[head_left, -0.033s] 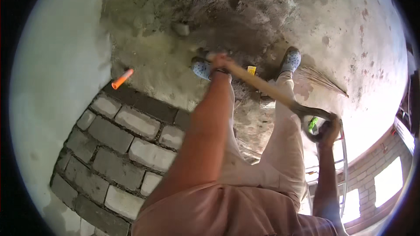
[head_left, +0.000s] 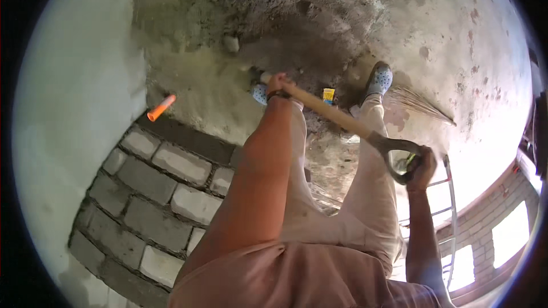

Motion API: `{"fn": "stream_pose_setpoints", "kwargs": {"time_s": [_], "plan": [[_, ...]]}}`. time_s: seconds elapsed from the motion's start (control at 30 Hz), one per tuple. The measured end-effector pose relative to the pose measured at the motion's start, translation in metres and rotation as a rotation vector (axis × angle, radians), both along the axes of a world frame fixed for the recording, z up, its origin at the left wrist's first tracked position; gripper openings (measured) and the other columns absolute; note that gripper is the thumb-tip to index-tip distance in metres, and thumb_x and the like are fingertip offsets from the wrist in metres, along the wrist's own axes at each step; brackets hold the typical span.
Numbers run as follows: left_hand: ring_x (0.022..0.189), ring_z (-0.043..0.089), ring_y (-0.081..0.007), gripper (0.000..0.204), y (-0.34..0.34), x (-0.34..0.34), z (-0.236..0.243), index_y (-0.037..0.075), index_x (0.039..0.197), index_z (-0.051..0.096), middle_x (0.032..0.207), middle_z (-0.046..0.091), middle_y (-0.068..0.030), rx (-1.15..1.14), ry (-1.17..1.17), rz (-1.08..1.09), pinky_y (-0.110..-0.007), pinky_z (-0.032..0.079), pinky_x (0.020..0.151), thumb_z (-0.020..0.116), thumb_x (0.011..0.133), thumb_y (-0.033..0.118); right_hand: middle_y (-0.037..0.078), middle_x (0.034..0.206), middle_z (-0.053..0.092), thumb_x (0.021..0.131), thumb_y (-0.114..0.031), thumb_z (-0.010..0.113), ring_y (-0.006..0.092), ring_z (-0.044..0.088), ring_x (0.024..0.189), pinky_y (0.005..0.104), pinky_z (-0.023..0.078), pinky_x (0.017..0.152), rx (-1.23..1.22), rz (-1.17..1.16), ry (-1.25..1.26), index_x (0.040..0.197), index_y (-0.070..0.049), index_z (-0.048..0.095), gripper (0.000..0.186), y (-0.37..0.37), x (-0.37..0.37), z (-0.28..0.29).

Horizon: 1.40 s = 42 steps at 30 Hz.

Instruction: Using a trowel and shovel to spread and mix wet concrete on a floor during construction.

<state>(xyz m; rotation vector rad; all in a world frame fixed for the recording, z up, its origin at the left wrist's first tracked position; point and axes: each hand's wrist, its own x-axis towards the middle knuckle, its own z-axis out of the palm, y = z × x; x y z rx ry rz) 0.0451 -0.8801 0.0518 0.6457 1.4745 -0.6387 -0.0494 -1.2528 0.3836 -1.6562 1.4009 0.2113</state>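
Observation:
A long wooden shaft with a dark D-shaped grip (head_left: 394, 157), apparently a shovel (head_left: 334, 115), slants across in front of my legs. My left hand (head_left: 278, 84) is wrapped round the lower shaft, close to my left shoe (head_left: 260, 94). My right hand (head_left: 421, 168) is closed on the D-grip, lower in the picture and to the right. Past my left hand, the tool's far end is blurred against the dark floor, so its blade cannot be made out. Damp, rough grey material (head_left: 291, 28) lies on the floor ahead of my feet.
An orange tube (head_left: 161, 108) lies by the left wall, near grey block masonry (head_left: 142, 179). A small yellow packet (head_left: 328, 95) sits between my feet. Thin sticks in a bundle (head_left: 422, 104) lie beside my right shoe (head_left: 379, 80). A metal ladder (head_left: 451, 211) stands at right.
Both hands and the shovel have shifted slightly to the left. The D-grip has turned, so its opening shows wider. Both hands keep their hold.

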Motion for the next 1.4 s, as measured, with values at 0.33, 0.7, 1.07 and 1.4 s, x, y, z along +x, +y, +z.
{"fn": "stream_pose_setpoints", "kwargs": {"time_s": [0.33, 0.7, 1.07, 1.4], "plan": [[0.058, 0.057, -0.0264, 0.024, 0.069, 0.006, 0.138, 0.005, 0.074, 0.050, 0.067, 0.056, -0.0119, 0.390, 0.016, 0.000, -0.043, 0.053, 0.059, 0.067, 0.087, 0.015, 0.000, 0.054, 0.042, 0.094, -0.029, 0.057, 0.0120, 0.038, 0.038, 0.0299, 0.034, 0.036, 0.237, -0.376, 0.026, 0.073, -0.011, 0.050, 0.027, 0.043, -0.067, 0.018], [0.076, 0.064, -0.0236, 0.031, 0.037, 0.216, 0.233, -0.001, 0.103, 0.059, 0.092, 0.062, -0.0118, 0.758, -0.128, -0.639, -0.041, 0.056, 0.062, 0.074, 0.085, 0.019, -0.004, 0.056, 0.041, 0.092, -0.068, 0.055, 0.0098, 0.038, 0.042, 0.0269, 0.036, 0.040, 1.048, -0.614, 0.284, 0.078, -0.019, 0.051, 0.051, -0.005, 0.031, -0.021], [0.063, 0.056, -0.0207, 0.032, -0.157, 0.176, 0.267, 0.010, 0.086, 0.052, 0.075, 0.052, -0.0038, 0.310, -0.523, -0.008, -0.040, 0.049, 0.055, 0.080, 0.080, 0.023, -0.002, 0.060, 0.048, 0.092, -0.045, 0.067, 0.0117, 0.050, 0.048, 0.0276, 0.044, 0.045, 0.633, -0.649, -0.034, 0.089, -0.015, 0.059, 0.032, -0.223, -0.036, 0.022], [0.055, 0.058, -0.0223, 0.021, -0.440, -0.011, 0.094, 0.011, 0.079, 0.056, 0.065, 0.053, -0.0057, -0.159, -0.214, -0.452, -0.043, 0.053, 0.054, 0.072, 0.081, 0.024, -0.006, 0.048, 0.031, 0.094, -0.051, 0.059, 0.0078, 0.030, 0.036, 0.0263, 0.024, 0.034, -0.237, -0.925, 0.210, 0.059, -0.020, 0.036, 0.053, -0.292, -0.197, 0.166]]}}
